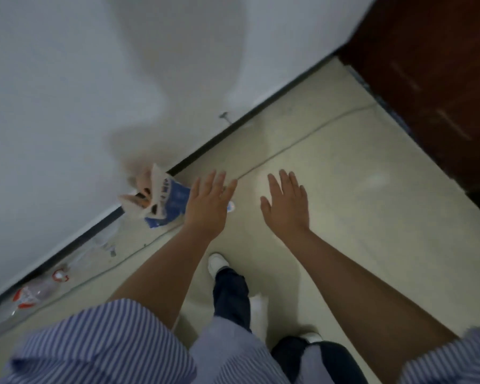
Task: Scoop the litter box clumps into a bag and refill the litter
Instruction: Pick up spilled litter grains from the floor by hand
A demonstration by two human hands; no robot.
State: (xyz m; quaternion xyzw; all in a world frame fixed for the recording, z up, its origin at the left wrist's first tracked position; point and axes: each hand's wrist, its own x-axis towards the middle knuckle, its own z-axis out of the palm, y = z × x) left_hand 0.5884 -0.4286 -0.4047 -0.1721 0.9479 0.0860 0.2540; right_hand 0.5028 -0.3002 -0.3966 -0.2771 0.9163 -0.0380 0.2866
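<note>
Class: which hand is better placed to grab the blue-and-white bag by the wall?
Probably left. The left hand, open, hovers right over the bag; the right hand, also open, is over bare floor.

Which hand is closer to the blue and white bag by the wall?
Left. The left hand overlaps the bag at its right edge; the right hand is off to the right over bare floor.

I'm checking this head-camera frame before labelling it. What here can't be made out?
1. Blue-and-white bag by the wall: print blurred, near side hidden by the left hand; contents unclear.
2. Clear plastic items along the baseboard: too blurred to identify.
3. Litter box and scoop: not in view.
4. Brown door: cut off by the right edge.
5. Right hand: open, palm side hidden.
</note>
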